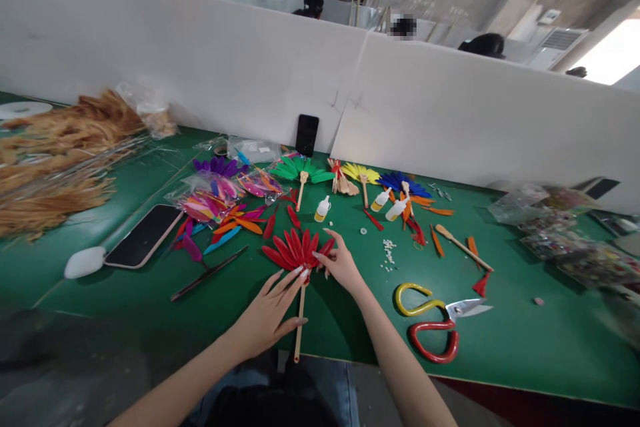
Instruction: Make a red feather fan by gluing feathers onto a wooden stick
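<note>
A red feather fan (299, 250) with a pale wooden handle (301, 320) lies near the table's front edge. My left hand (270, 313) rests over it with fingers stretched out. Its fingertips press on the base of the feathers, and its thumb touches the handle. At the fan's right side, my right hand (343, 267) has its fingers closed at the outermost red feather. What lies under its fingertips is partly hidden. Just beyond the fan stands a small glue bottle (323, 209) with a white tip, and loose red feathers (293, 217) lie nearby.
Scissors (443, 323) lie to the right, tweezers (209, 273) to the left. Behind are green (303, 170), yellow (361, 173) and blue fans (403, 183), plus small white beads (388, 255). A phone (145, 235) and bagged feathers (210, 199) occupy the left. A white partition (200, 67) bounds the back.
</note>
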A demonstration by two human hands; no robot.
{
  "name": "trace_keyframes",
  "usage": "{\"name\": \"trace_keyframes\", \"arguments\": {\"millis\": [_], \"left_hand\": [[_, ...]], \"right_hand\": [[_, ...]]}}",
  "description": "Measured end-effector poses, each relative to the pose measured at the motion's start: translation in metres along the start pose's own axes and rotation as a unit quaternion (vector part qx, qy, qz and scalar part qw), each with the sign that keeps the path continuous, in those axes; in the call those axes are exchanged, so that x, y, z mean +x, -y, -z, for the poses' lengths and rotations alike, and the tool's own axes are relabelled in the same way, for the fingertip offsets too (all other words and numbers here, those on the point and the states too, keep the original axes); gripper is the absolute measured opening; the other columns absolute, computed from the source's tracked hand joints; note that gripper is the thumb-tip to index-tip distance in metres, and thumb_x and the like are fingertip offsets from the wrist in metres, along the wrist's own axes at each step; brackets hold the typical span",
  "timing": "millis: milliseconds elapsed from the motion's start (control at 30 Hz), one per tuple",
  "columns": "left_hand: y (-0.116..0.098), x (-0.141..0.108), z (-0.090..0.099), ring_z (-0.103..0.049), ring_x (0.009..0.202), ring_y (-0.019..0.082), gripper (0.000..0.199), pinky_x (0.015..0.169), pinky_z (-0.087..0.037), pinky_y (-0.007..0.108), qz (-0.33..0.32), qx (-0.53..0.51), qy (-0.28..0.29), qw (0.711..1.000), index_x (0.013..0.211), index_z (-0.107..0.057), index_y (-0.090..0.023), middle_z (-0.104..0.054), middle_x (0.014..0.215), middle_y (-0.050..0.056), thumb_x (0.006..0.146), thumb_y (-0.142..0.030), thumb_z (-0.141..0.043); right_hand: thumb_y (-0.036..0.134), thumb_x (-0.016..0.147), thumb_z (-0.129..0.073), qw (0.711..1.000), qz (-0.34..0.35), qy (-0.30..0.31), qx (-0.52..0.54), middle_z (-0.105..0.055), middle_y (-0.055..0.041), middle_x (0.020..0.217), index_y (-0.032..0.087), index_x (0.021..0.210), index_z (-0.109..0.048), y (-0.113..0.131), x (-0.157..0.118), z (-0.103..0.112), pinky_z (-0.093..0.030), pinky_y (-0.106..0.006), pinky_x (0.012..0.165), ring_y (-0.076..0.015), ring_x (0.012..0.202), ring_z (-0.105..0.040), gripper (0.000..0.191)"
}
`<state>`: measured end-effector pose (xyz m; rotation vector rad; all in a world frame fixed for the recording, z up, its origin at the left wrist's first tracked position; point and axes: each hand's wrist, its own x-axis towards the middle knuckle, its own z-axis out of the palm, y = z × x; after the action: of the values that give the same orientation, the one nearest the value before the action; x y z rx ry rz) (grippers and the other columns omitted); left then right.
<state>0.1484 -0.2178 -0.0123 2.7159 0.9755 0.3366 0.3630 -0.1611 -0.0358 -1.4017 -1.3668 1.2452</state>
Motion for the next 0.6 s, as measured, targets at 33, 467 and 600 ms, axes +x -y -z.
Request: {"name": "trace_keyframes", "arguments": {"millis": [33,467,600], "left_hand": [[0.0001,-0.0001,-0.0003,-0.02,0.135,0.02,0.065,0.11,-0.02,0.037,0.001,-0.001,0.002,1.0,0.144,-0.001,-0.02,-0.022,0.148,0.004,0.092,-0.044,-0.034],[0.002,-0.0004,-0.0053,-0.019,0.135,0.02,0.065,0.11,-0.019,0.036,-0.008,0.009,-0.002,1.0,0.144,-0.003,-0.019,-0.022,0.148,0.004,0.092,-0.044,-0.034],[0.0022,-0.0003,-0.0061,-0.02,0.135,0.02,0.065,0.109,-0.02,0.036,-0.01,0.011,-0.008,1.0,0.144,-0.005,-0.019,-0.023,0.147,0.004,0.092,-0.045,-0.034]], "right_hand": [[0.039,0.074,-0.059,1.0,-0.003,-0.001,0.0,-0.059,0.0074,0.052,0.021,0.131,-0.029,0.0009,-0.0002,-0.0001,-0.041,-0.019,0.035,-0.0101,0.034,-0.049,0.067],[0.039,0.073,-0.059,1.0,-0.007,-0.006,-0.007,-0.059,0.0077,0.051,0.021,0.129,-0.031,0.006,-0.0016,-0.0011,-0.04,-0.019,0.035,-0.0102,0.033,-0.047,0.065],[0.039,0.073,-0.059,1.0,-0.009,-0.011,-0.016,-0.059,0.0076,0.051,0.021,0.129,-0.032,0.0081,-0.0026,-0.0015,-0.04,-0.019,0.036,-0.0103,0.032,-0.047,0.065]]}}
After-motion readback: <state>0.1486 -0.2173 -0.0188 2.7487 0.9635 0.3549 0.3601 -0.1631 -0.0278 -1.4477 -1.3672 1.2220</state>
